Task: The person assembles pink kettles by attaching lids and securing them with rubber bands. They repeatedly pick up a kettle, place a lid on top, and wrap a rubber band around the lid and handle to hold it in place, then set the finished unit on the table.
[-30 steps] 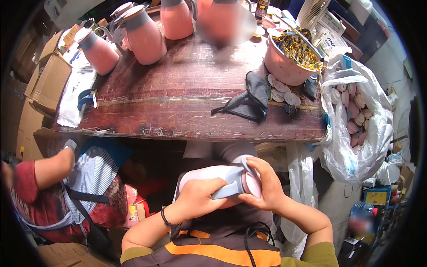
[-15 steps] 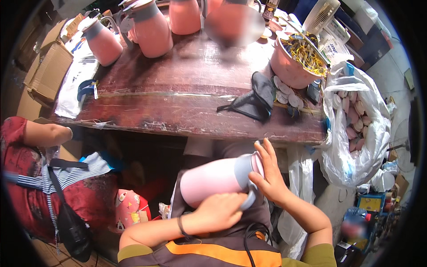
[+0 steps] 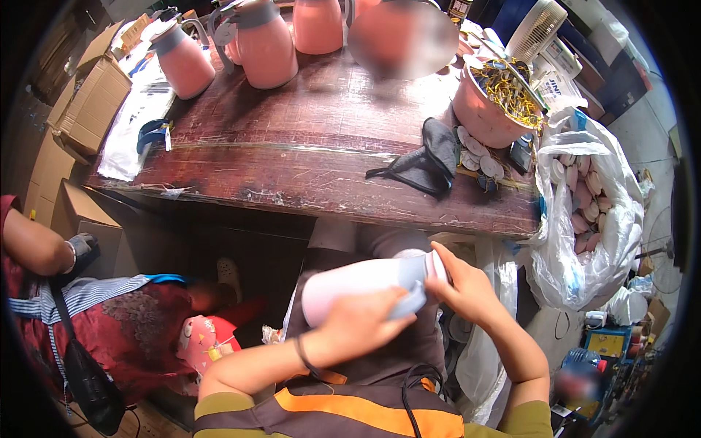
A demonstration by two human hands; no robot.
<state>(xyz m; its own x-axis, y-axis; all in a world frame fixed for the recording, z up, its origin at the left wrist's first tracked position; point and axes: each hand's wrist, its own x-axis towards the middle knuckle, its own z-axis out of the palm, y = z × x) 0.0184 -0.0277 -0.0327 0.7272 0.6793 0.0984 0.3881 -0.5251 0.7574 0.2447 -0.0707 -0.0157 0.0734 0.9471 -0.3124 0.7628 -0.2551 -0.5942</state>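
Note:
A pale pink vacuum jug (image 3: 342, 283) with a grey collar and grey handle lies on its side across my lap, its lid end toward the right. My left hand (image 3: 363, 319), slightly blurred, is wrapped round the jug's handle (image 3: 410, 301). At the other end, my right hand (image 3: 467, 286) has its fingers and thumb closed about the jug's lid (image 3: 437, 266). Part of the lid is hidden behind those fingers. The jug's base points left.
Several pink jugs (image 3: 266, 55) stand at the table's (image 3: 292, 164) far side. A black face mask (image 3: 427, 162) and a pink tub (image 3: 485, 113) of wire ties lie right. A plastic bag (image 3: 580, 270) of pink lids hangs there. A co-worker's gloved hand (image 3: 82, 252) is at left.
My right fingers, stretched up along the lid before, are now bent round it. The jug lies slightly farther right in the view. At left, the co-worker's arm has moved lower.

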